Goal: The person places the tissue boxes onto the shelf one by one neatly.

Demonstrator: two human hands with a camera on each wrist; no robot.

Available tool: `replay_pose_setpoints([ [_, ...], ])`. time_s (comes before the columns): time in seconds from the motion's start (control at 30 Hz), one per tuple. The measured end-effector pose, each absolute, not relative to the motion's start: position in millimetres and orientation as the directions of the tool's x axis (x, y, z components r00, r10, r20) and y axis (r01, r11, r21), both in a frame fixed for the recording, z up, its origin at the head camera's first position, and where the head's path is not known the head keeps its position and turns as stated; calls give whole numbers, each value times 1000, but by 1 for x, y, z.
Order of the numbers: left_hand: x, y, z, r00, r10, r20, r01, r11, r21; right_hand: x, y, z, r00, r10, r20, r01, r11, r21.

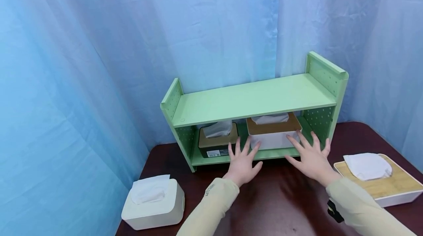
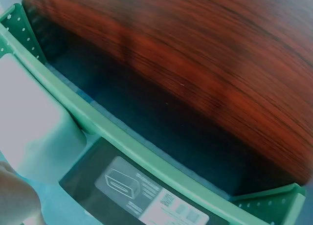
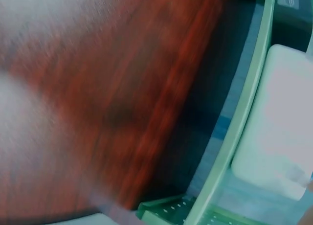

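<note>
On the lower level of a green shelf (image 1: pixel 254 98) stand two tissue boxes. The left one is a black tissue box (image 1: pixel 217 140) with a brown lid and a printed label, which also shows in the left wrist view. Beside it is a white tissue box (image 1: pixel 273 133) with a wooden lid. My left hand (image 1: pixel 242 164), fingers spread straight, is in front of the gap between the two boxes. With its fingers also spread, my right hand (image 1: pixel 310 158) overlaps the white box's front right corner in the head view. Neither hand grips anything.
A plain white tissue box (image 1: pixel 155 204) stands on the dark wooden table (image 1: pixel 271 210) at front left. At the right lies a white tissue box with a light wooden lid (image 1: pixel 380 184). Blue curtains (image 1: pixel 224 26) hang behind the shelf and at the left.
</note>
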State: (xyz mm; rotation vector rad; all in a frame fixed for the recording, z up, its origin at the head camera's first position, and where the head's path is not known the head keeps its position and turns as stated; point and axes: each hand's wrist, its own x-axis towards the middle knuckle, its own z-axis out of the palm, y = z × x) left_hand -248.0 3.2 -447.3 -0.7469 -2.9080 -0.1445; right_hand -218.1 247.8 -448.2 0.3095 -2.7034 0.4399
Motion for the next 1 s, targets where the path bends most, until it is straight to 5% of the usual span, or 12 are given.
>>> replay_pose_setpoints([
  [0.5,-200,-92,-454,-802,540,255,585,796,153,-187,225,-473,-864,-161,477,-328,899,-291],
  [1.0,-180,-221,-446,-786,458,415,581,776,245,-177,202,-472,-860,-242,450,-408,855,-320],
])
